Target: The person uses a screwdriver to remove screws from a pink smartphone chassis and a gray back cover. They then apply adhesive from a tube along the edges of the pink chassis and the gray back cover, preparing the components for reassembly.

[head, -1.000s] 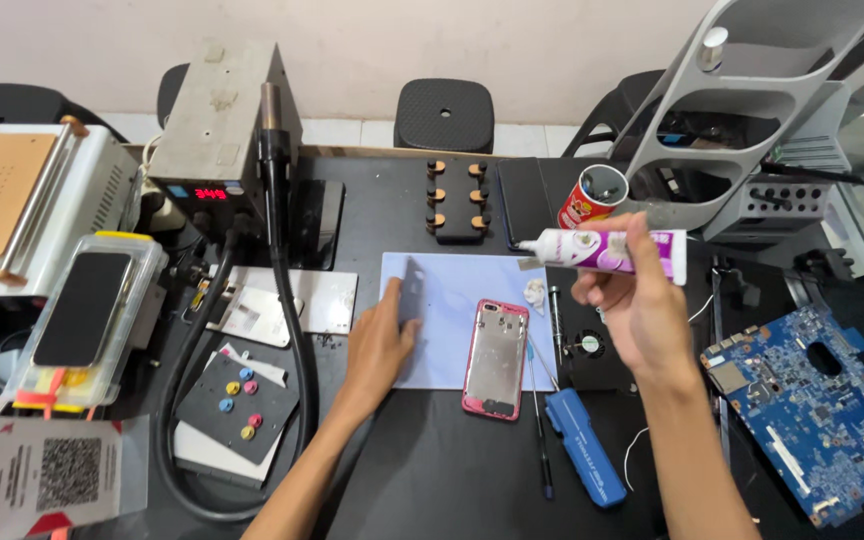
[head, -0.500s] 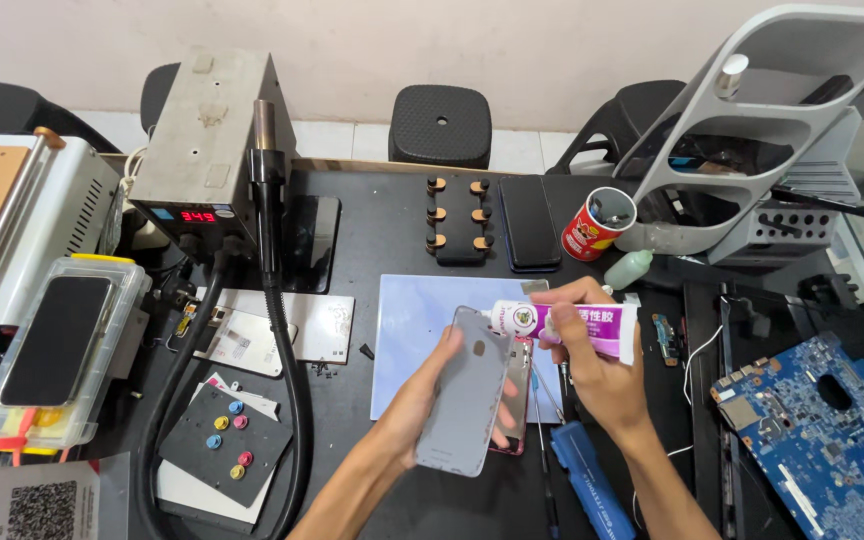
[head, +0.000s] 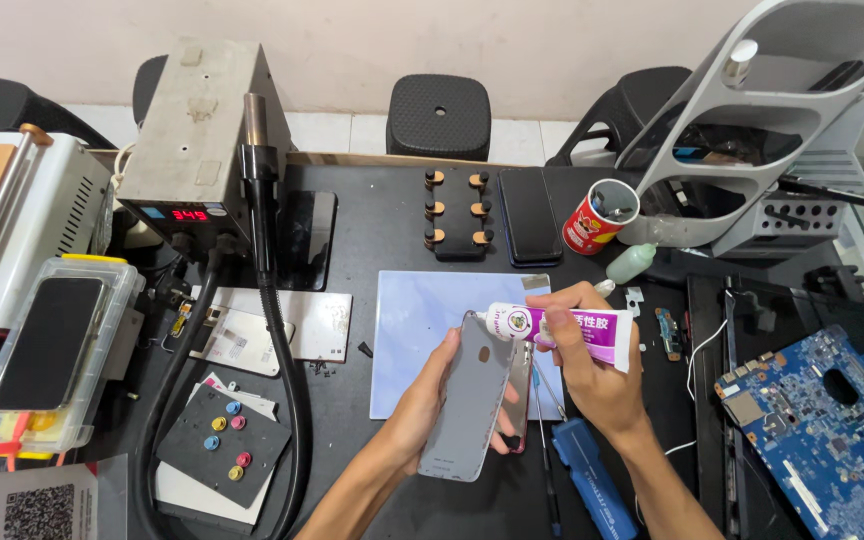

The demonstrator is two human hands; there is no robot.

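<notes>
Two hands meet over a pale blue mat [head: 407, 330] at the centre of the black bench [head: 382, 220]. Left hand [head: 430, 395] grips a grey phone back panel [head: 470, 400], tilted upright, fingers wrapped round its left edge. Right hand [head: 587, 365] is closed round a glue tube [head: 562, 328], white with a purple label band, lying sideways, nozzle touching the panel's top edge. Behind the panel, a pink-rimmed phone frame [head: 520, 400] partly shows. Red-and-white cylindrical can [head: 597, 217] stands upper right, near a dark phone [head: 525, 215] lying flat. Grey hot-air station [head: 187, 140] with a red digit display sits upper left. Bottom left corner: white card with a square black code [head: 37, 510]. Blue circuit board [head: 817, 430] lies far right; blue tool case [head: 592, 480] just under the right wrist.
</notes>
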